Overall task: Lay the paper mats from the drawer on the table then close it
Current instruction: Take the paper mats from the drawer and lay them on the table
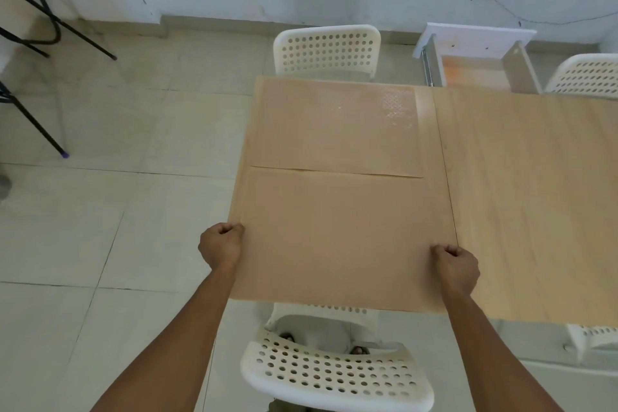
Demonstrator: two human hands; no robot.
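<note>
Two tan paper mats lie on the left end of the wooden table (528,197). The far mat (334,130) has a faint embossed pattern near its right corner. The near mat (334,237) lies flat in front of it, their edges meeting. My left hand (220,246) pinches the near mat's left edge, and my right hand (456,266) pinches its right edge. At the far side of the table the white drawer (475,40) stands pulled out, with a tan sheet visible inside.
A white perforated chair (326,48) stands at the table's far side and another (337,375) right below me at the near edge. More white chairs sit at the right. Black metal stand legs (43,20) are on the tiled floor at left.
</note>
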